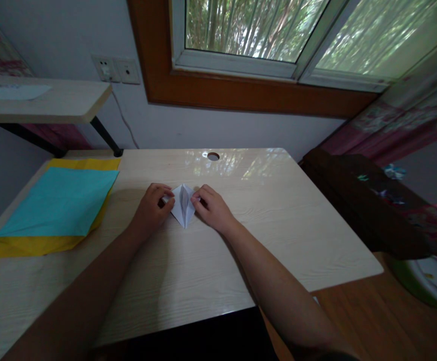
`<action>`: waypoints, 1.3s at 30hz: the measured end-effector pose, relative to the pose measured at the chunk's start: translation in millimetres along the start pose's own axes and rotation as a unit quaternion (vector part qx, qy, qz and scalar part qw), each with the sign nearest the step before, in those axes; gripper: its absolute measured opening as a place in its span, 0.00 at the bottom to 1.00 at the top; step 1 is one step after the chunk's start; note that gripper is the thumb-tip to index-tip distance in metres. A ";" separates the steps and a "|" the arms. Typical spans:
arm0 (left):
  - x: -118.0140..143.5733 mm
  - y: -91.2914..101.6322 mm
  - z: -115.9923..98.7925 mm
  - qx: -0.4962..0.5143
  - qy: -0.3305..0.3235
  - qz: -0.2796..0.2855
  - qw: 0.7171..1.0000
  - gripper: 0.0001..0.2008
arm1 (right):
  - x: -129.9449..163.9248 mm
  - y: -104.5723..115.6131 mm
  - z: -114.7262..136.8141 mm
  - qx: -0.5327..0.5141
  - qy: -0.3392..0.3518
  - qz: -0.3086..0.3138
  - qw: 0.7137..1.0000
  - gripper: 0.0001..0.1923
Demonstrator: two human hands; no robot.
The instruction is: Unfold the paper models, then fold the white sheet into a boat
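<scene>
A small white folded paper (182, 204) lay flat on the pale wooden bench (263, 225), near its middle. It was kite-shaped, its narrow point aimed toward the person, with a raised crease running down its centre between two side flaps.

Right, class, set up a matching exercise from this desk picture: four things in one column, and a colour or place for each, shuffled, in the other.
Things:
1. folded paper
2. top loose sheet
3. sheet beneath it
4. round hole

Descriptions:
A. yellow
B. white, between the left hand and the right hand
C. near the far edge of the desk
D. turquoise

Pairs: 1-B, 2-D, 3-A, 4-C
</scene>
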State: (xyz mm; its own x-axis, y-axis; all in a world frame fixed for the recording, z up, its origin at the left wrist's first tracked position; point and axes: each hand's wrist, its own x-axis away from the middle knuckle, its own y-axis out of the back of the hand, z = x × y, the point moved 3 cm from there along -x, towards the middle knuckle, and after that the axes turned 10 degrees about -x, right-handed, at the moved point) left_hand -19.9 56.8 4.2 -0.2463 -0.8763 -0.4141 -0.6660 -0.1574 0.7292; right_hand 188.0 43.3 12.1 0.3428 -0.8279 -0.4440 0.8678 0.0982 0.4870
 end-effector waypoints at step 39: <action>0.0 0.3 25.2 0.174 0.163 -0.058 0.969 0.10 | 1.1 4.4 -28.3 -0.277 -0.163 -0.191 0.927 0.11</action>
State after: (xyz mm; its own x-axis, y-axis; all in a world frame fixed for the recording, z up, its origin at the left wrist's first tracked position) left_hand -37.8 68.3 -9.3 0.0431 -0.9682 -0.2466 -0.8867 -0.1508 0.4370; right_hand 202.3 58.5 -7.5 -0.0772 -0.9749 -0.2089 0.9859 -0.0435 -0.1613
